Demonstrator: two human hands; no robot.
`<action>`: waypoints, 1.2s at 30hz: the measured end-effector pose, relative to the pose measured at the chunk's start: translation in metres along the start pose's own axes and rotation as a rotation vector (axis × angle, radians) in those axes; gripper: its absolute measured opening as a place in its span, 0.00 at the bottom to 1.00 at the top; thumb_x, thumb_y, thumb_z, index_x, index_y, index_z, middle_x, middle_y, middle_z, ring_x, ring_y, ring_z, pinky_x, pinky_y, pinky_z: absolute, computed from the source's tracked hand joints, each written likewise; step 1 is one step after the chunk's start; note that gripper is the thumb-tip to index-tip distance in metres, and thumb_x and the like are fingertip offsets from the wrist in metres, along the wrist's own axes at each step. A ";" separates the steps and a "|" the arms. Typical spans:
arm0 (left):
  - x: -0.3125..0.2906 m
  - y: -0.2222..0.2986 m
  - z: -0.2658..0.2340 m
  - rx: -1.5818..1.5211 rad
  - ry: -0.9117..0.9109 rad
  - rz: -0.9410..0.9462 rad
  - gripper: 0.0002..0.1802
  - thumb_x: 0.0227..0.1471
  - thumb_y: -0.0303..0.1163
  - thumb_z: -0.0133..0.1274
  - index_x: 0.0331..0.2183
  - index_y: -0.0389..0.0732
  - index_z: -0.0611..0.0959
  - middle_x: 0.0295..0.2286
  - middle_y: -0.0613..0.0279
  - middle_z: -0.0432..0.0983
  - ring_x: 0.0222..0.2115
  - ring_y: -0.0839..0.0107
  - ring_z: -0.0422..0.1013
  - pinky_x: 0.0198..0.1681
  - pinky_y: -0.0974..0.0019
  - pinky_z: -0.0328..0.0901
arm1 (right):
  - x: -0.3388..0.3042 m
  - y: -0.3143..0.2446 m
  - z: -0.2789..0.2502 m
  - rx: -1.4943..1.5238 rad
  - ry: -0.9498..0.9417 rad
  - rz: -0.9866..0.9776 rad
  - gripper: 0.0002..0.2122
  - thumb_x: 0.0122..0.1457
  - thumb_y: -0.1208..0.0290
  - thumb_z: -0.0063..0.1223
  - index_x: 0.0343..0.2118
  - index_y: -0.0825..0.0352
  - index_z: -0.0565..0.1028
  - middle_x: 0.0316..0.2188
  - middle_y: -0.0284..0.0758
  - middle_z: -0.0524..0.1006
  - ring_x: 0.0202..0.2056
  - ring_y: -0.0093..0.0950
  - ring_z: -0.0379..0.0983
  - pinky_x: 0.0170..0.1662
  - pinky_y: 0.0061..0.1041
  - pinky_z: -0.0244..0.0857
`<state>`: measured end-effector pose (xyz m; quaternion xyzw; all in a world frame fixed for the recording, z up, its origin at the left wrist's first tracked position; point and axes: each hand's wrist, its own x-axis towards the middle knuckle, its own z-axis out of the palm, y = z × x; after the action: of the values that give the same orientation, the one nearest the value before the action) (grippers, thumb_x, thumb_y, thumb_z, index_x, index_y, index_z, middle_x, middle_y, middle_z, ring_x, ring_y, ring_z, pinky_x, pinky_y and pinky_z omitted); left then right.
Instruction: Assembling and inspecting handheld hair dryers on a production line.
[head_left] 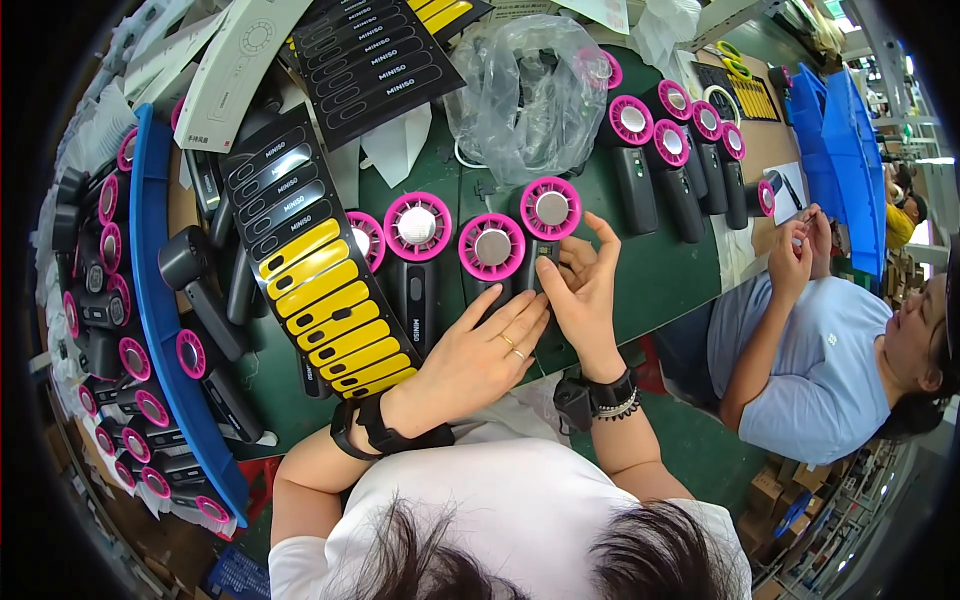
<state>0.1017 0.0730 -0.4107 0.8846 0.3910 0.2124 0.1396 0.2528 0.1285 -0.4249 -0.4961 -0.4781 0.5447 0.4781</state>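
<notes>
Two handheld fans with pink rims and silver centres lie side by side before me: a left fan (pixel 491 248) and a right fan (pixel 551 208). My left hand (pixel 480 345) rests flat, fingers stretched out together, across the dark handles of these fans and hides most of them. At the right fan's handle, my right hand (pixel 580 290) has its thumb pressed on the front and some fingers curled at the side; its index finger is raised. Left of my left hand hangs a sticker sheet (pixel 320 270) with black labels and bared yellow backing. Another fan (pixel 417 228) lies beside it.
A blue bin (pixel 160 250) on the left borders many fans. Several fans (pixel 672 145) lie on the green table (pixel 640 270) at the back right. A clear plastic bag (pixel 530 95), more black sheets (pixel 370 60) and a white box (pixel 240 70) lie behind. A co-worker (pixel 820 350) sits at right.
</notes>
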 end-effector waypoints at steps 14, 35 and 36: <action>-0.002 0.002 -0.006 -0.062 0.023 -0.002 0.24 0.42 0.31 0.55 0.44 0.35 0.74 0.48 0.54 0.66 0.51 0.63 0.61 0.56 0.55 0.52 | -0.004 0.001 -0.004 0.149 0.001 0.001 0.29 0.50 0.85 0.51 0.52 0.66 0.51 0.42 0.41 0.68 0.43 0.26 0.67 0.43 0.23 0.66; 0.027 0.022 -0.066 -0.794 0.193 -0.542 0.27 0.47 0.35 0.54 0.44 0.25 0.67 0.23 0.45 0.72 0.23 0.54 0.73 0.22 0.63 0.66 | -0.019 -0.078 0.032 0.677 -0.170 -0.122 0.28 0.55 0.79 0.46 0.57 0.65 0.48 0.52 0.42 0.62 0.50 0.39 0.65 0.50 0.35 0.63; 0.027 0.023 -0.067 -0.788 0.202 -0.542 0.27 0.47 0.35 0.54 0.44 0.25 0.67 0.23 0.45 0.72 0.23 0.54 0.73 0.22 0.63 0.66 | -0.020 -0.080 0.036 0.669 -0.196 -0.153 0.28 0.55 0.79 0.46 0.57 0.65 0.49 0.52 0.42 0.61 0.50 0.38 0.65 0.51 0.35 0.63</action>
<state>0.0998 0.0835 -0.3362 0.6058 0.5089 0.3850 0.4753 0.2218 0.1138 -0.3421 -0.2205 -0.3525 0.6787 0.6054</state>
